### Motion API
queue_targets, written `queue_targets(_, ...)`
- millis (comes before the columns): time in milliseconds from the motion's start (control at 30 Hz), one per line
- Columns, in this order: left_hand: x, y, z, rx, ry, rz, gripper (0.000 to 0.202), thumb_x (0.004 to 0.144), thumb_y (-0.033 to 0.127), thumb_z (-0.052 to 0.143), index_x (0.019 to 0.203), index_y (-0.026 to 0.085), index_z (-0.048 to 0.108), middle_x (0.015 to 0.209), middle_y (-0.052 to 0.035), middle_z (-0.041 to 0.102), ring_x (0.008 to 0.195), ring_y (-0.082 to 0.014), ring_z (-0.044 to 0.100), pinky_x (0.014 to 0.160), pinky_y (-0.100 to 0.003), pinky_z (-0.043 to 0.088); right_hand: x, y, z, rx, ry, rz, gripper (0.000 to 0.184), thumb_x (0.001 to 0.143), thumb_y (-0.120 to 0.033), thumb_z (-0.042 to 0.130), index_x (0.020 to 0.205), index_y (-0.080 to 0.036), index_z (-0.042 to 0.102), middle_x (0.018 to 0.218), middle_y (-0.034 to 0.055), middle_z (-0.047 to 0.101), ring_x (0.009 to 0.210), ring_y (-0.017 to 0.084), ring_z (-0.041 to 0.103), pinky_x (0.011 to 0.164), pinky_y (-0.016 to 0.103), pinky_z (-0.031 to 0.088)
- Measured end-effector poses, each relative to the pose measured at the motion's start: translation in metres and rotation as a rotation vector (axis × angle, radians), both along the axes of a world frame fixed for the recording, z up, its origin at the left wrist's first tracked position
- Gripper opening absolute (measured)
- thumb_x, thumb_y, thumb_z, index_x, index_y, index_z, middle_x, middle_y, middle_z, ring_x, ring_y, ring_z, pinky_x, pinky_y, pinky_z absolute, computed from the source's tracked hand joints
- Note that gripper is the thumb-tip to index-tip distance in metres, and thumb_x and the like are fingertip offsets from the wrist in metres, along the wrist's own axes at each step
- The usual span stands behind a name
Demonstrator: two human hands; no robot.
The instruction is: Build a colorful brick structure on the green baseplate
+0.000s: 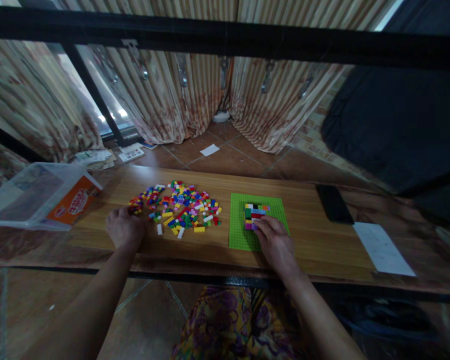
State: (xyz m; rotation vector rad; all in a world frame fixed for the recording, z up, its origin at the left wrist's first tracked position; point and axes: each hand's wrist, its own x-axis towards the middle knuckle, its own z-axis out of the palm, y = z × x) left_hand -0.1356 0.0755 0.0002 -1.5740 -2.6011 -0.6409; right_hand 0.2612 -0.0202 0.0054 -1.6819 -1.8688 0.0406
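Note:
Toward the right of the table, a bright green studded baseplate (237, 231) carries a small block of joined toy bricks (255, 210) in many colours. My right hand (278, 246) reaches over the plate's front part, its fingers closed on the near right part of those bricks and covering some of them. Loose toy bricks (187, 206) lie in a wide heap left of the plate. At the heap's left end rests my left hand (124, 227), fingers curled down beside small orange and red bricks; what its fingertips hold, if anything, is hidden.
A clear plastic box (26, 200) with an orange label stands at the far left of the wooden table (195, 247). On the right lie a black phone (334, 204) and a white sheet of paper (383, 249). A dark metal bar (225, 40) crosses above, before striped curtains (165, 100).

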Motion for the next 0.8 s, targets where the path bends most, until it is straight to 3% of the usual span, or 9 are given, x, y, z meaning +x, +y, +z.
queue_targets(433, 0.001, 0.000, 0.002, -0.001, -0.016, 0.012, 0.041, 0.083, 0.014, 0.044, 0.118, 0.008, 0.065, 0.119, -0.0230, 0.058, 0.117, -0.0363, 0.050, 0.097, -0.049, 0.042, 0.001, -0.004, -0.001, 0.027, 0.084, -0.050, 0.027, 0.093, -0.031, 0.051, 0.112, -0.024, 0.068, 0.120, 0.0097, 0.062, 0.111, 0.024, 0.058, 0.097, 0.044, 0.049)
queue_targets(633, 0.001, 0.000, 0.002, 0.002, -0.020, 0.002, 0.040, 0.084, 0.015, 0.042, 0.116, 0.006, 0.065, 0.119, -0.0241, 0.057, 0.117, -0.0363, 0.050, 0.096, -0.048, 0.041, 0.000, -0.004, 0.002, 0.130, 0.156, -0.245, 0.033, 0.094, -0.038, 0.048, 0.114, -0.018, 0.066, 0.118, 0.0140, 0.061, 0.113, 0.026, 0.054, 0.098, 0.047, 0.045)
queue_targets(800, 0.001, -0.001, 0.003, -0.011, -0.024, -0.009, 0.042, 0.085, 0.016, 0.041, 0.118, 0.005, 0.064, 0.120, -0.0250, 0.057, 0.117, -0.0362, 0.049, 0.095, -0.047, 0.040, -0.010, 0.005, -0.002, 0.093, 0.160, -0.357, 0.043, 0.094, -0.042, 0.046, 0.126, -0.015, 0.057, 0.128, 0.0195, 0.054, 0.121, 0.032, 0.047, 0.100, 0.055, 0.039)
